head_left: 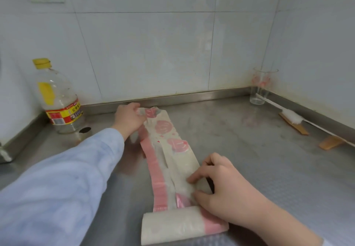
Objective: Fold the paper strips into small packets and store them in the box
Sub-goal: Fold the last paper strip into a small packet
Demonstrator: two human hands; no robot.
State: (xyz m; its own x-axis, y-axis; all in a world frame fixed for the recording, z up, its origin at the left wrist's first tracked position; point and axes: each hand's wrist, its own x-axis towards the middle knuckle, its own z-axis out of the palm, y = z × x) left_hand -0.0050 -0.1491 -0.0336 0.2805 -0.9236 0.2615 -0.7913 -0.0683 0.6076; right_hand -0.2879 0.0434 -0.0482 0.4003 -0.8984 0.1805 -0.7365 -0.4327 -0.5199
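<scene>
A long white and pink strip (172,149) with pink printed faces lies stretched along the steel counter (249,159), running from the back wall toward me. My left hand (128,119) grips its far end near the wall. My right hand (217,184) presses with straight fingers on the near part of the strip. Just in front of it lies a rolled white and pink bundle (172,224), partly under my right wrist. No box is in view.
A near-empty plastic bottle (57,96) with a yellow cap stands at the back left. A clear glass (262,86) sits in the back right corner. A brush (292,118) lies along the right wall edge.
</scene>
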